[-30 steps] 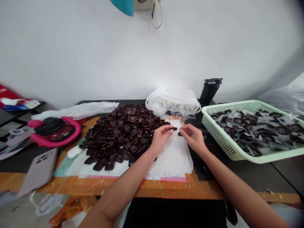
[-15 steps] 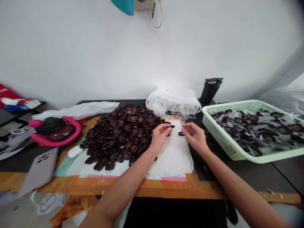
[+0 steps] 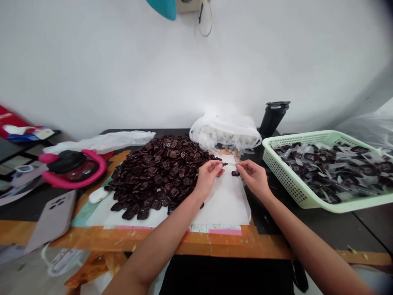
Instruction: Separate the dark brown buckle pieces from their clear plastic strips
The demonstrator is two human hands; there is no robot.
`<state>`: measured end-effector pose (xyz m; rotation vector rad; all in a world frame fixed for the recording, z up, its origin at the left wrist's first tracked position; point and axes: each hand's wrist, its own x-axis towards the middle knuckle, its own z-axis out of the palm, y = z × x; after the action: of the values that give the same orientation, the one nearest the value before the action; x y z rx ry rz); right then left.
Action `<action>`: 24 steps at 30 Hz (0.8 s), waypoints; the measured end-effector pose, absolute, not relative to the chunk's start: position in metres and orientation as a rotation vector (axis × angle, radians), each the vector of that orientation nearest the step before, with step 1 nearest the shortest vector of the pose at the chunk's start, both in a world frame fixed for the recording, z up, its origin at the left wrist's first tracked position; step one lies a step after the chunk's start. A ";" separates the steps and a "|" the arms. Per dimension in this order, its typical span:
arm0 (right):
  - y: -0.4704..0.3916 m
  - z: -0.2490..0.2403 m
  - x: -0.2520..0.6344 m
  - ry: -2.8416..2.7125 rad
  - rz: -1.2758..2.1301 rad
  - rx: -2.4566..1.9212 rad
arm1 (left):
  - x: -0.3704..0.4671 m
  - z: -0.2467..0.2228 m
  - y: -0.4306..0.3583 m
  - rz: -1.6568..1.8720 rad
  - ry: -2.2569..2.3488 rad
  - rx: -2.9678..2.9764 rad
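My left hand [image 3: 208, 177] is closed in a pinch on a small dark brown buckle [image 3: 225, 164] over the white paper [image 3: 222, 200]. From the buckle a thin translucent strip [image 3: 231, 164] runs rightward, its far end pinched between the thumb and finger of my right hand [image 3: 253, 177]. Another small dark piece [image 3: 235, 173] shows just below my right fingertips; whether it lies on the paper or is held, I cannot tell. Left of my left hand rises a large pile of dark brown buckles [image 3: 167, 168].
A pale green basket [image 3: 293, 189] at right holds many buckles with clear strips. Behind the paper lie a white plastic bag [image 3: 225, 125] with strips and a black cup [image 3: 274, 119]. At left are a pink-handled bottle [image 3: 73, 186], a phone [image 3: 53, 217] and a white rounded object [image 3: 98, 195].
The translucent strip now shows stretched between my two hands at the buckle. Both hands stay in nearly the same place; the whole view has shifted slightly.
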<state>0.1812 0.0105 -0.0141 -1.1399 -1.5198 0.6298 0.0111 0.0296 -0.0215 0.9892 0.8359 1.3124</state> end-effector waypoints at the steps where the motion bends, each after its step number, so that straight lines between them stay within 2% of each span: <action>1: 0.010 -0.014 0.181 -1.522 0.626 -1.142 | 0.011 -0.021 0.029 1.311 0.836 0.993; 24: 0.011 -0.021 0.184 -1.655 0.553 -1.147 | 0.011 -0.020 0.029 1.305 0.825 1.062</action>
<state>0.1835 0.0112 -0.0215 -1.1470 -1.6545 0.5529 0.0110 0.0287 -0.0196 1.0621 0.8254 1.3045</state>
